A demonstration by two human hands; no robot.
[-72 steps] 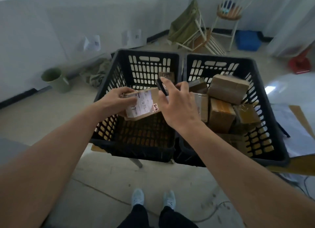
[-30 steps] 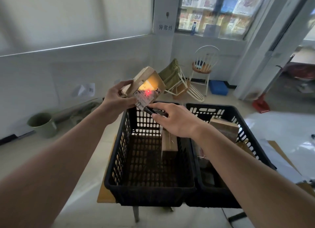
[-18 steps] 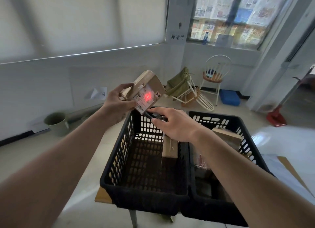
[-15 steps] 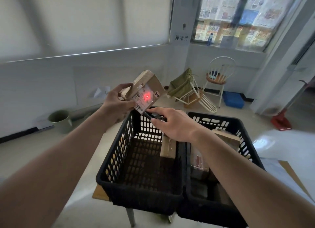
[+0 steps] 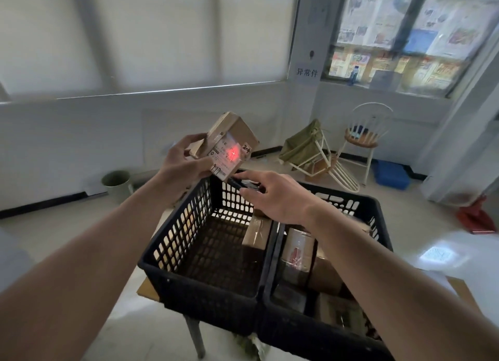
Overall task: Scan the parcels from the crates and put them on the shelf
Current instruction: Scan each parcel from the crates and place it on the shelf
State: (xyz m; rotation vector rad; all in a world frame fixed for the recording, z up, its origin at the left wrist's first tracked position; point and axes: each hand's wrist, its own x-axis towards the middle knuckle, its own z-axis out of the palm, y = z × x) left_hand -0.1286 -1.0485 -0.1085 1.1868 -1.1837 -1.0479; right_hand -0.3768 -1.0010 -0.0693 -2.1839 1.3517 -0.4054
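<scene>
L hand [image 5: 186,162] raised above the crates, thumb and fingers curled round a small brown parcel [image 5: 229,144], gripped from its left side. Parcel tilted, long axis approx. up-right to down-left, white label [image 5: 225,159] facing the camera and down twd the R hand. Red aiming spot seen mid-label.

R hand [image 5: 275,195] just below and right of parcel, fingers curled over a dark handheld scanner [image 5: 247,184]; scanner mostly hidden under the fingers, nose aimed up-left at label. Scanner close to parcel's lower corner; touching or not, cannot tell.

Key relation: parcel already in L hand, up and left of R hand, so carry to shelf prob. falls to L hand. Shelf not in view; direction unknown.

Below hands: left crate [image 5: 189,241] black, near bare, one boxed parcel [image 5: 256,232] leaning at its right wall. Right crate [image 5: 375,223] side by side w/ it, holding several more parcels, some under the R forearm.

Judged: scan step in hand, beam on label; read confirmed or not, not visible. Much of the task left, given parcels remaining in crates.

Beyond: green bucket [image 5: 116,181] by wall, chair [image 5: 363,136], toppled folding chair [image 5: 310,150].
</scene>
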